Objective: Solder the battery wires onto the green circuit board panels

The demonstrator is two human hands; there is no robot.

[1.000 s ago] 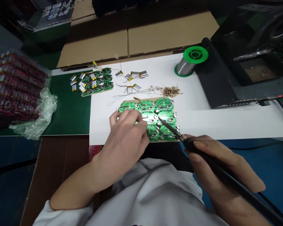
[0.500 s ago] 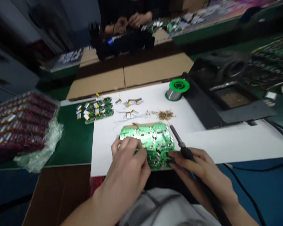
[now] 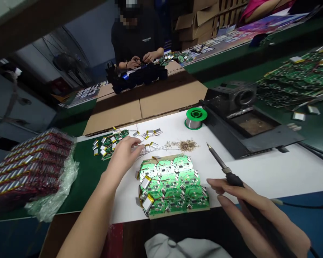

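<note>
The person's left hand (image 3: pixel 123 153) is reaching out over the white paper sheet (image 3: pixel 247 172) with its fingers extended and loosely together, holding nothing that shows, and its fingertips are ending just beside the loose silver pouch cells (image 3: pixel 148 147) and their thin wires, though whether they are touching cannot be told. The panel of green circuit boards (image 3: pixel 172 186) is lying flat on the sheet, below and to the right of that hand and closer to the person, with its longer edge seemingly running across the counter (image 3: pixel 80 186), though the tilted view leaves this uncertain. Two taped pouch cells (image 3: pixel 147 193) are resting on the panel's left edge, the side nearer the left hand. The right hand (image 3: pixel 247 204) is lying to the panel's right, its fingers curled around the black grip of a soldering iron (image 3: pixel 220 163), whose long axis is pointing up and to the left. The iron's tip is hanging clear of the panel, nearer a small heap of brown clippings (image 3: pixel 184 145) than the boards. A spool of solder wire (image 3: pixel 196 119) is standing farther along the sheet, beside a black soldering station (image 3: pixel 244 123), while a co-worker (image 3: pixel 136 39) is working across the room.
</note>
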